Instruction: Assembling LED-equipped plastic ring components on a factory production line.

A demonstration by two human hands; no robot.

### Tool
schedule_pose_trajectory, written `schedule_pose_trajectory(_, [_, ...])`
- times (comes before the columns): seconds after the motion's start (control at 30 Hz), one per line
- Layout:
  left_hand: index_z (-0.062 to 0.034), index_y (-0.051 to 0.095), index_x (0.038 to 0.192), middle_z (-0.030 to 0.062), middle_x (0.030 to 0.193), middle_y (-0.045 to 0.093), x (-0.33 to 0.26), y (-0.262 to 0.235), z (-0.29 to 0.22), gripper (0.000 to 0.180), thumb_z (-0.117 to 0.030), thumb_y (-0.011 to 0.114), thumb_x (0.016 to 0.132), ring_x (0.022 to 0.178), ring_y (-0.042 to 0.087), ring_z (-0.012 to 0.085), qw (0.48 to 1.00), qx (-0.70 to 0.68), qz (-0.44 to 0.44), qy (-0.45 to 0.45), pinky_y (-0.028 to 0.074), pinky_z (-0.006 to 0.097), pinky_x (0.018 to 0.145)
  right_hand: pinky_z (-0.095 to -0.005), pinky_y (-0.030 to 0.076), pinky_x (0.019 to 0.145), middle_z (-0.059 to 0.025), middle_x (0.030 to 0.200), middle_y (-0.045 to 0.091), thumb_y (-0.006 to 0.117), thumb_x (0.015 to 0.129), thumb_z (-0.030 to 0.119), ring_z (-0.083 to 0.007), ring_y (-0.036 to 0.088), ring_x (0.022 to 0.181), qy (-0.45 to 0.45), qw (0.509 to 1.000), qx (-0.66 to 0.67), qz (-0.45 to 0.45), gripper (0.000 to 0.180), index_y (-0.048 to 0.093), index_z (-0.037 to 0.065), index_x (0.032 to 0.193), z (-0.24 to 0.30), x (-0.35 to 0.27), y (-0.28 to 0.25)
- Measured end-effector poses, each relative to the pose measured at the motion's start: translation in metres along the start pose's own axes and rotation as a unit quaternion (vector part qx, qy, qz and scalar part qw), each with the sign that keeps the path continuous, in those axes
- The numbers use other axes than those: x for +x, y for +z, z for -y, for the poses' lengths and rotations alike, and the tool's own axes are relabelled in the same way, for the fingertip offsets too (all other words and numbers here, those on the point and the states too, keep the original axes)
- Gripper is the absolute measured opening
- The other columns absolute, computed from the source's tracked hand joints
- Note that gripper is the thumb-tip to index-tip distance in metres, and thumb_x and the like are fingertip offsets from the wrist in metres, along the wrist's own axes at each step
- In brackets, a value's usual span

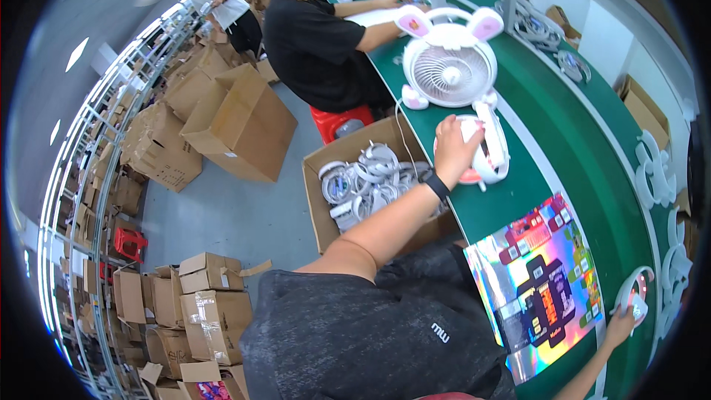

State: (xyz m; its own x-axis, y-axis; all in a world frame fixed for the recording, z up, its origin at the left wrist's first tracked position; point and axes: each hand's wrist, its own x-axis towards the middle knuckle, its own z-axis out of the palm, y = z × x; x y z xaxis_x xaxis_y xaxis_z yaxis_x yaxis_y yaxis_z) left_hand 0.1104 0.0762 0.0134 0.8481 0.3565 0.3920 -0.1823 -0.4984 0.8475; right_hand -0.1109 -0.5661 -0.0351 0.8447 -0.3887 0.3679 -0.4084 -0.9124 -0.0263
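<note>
Head view: left hand [457, 150] partly hides the white frame [492, 173] it grips; right hand [621, 325] clasps a ring [623, 293].

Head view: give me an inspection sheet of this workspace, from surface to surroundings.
Surface: green table, with a shiny printed sheet lying on it.
Things: rabbit-eared fan; large white ring; small white ring.
Clutter: cardboard box beside the table, holding many white parts.
Hands: left hand on the large ring; right hand holding the small one.
Cables: white cord hanging near the fan.
Surroundings: co-worker on a red stool; stacked boxes behind.
</note>
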Motion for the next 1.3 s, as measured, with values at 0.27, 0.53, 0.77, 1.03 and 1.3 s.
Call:
schedule_pose_trajectory(0.27, [-0.0013, 0.063, 0.109, 0.0311, 0.141, 0.041, -0.005, -0.021, 0.026, 0.047, -0.04, 0.066, 0.082, 0.137, 0.032, 0.0458, 0.985, 0.169, 0.032, -0.021, 0.029, 0.046, 0.112, -0.0452, 0.047, 0.084, -0.0268, 0.099, 0.065, 0.071, 0.081, 0.015, -0.0433, 0.062, 0.096, 0.053, 0.995, 0.036, 0.081, 0.041, 0.057, -0.004, 0.114, -0.008, 0.008, -0.008])
schedule_pose_trajectory(0.53, [-0.0024, 0.061, 0.109, 0.0318, 0.137, 0.044, -0.014, -0.005, 0.043, 0.036, -0.028, 0.068, 0.084, 0.127, 0.044, 0.0454, 0.997, 0.071, -0.024, -0.015, 0.037, 0.046, 0.105, -0.0427, 0.048, 0.088, -0.0242, 0.104, 0.066, 0.075, 0.067, 0.007, -0.0418, 0.063, 0.099, 0.039, 0.994, -0.024, 0.101, 0.047, 0.06, -0.004, 0.11, -0.076, 0.023, 0.024])
schedule_pose_trajectory(0.77, [-0.0041, 0.06, 0.11, 0.0292, 0.137, 0.044, -0.018, 0.005, 0.041, 0.033, -0.023, 0.068, 0.085, 0.134, 0.036, 0.0442, 0.997, 0.043, -0.057, -0.019, 0.033, 0.047, 0.108, -0.0425, 0.048, 0.087, -0.0231, 0.098, 0.066, 0.072, 0.066, 0.006, -0.0407, 0.063, 0.096, 0.071, 0.991, -0.056, 0.103, 0.042, 0.063, -0.004, 0.105, -0.105, 0.021, 0.029])
schedule_pose_trajectory(1.03, [-0.0042, 0.057, 0.117, 0.0289, 0.142, 0.038, -0.022, -0.002, 0.038, 0.036, -0.025, 0.065, 0.088, 0.139, 0.027, 0.0439, 0.998, 0.013, -0.051, -0.035, 0.028, 0.046, 0.112, -0.0483, 0.053, 0.085, -0.0187, 0.106, 0.07, 0.054, 0.088, 0.037, -0.0364, 0.067, 0.097, -0.022, 0.961, -0.217, 0.168, 0.042, 0.07, 0.006, 0.109, -0.048, 0.001, -0.049])
schedule_pose_trajectory(1.3, [-0.0008, 0.052, 0.122, 0.0305, 0.142, 0.037, -0.022, 0.002, 0.04, 0.04, -0.025, 0.06, 0.092, 0.138, 0.028, 0.0455, 0.996, -0.039, -0.074, -0.043, 0.027, 0.046, 0.112, -0.0498, 0.053, 0.079, -0.0236, 0.102, 0.069, 0.061, 0.084, 0.05, -0.0412, 0.067, 0.09, -0.003, 0.988, -0.137, 0.077, 0.059, 0.067, -0.002, 0.11, -0.072, -0.012, -0.046])
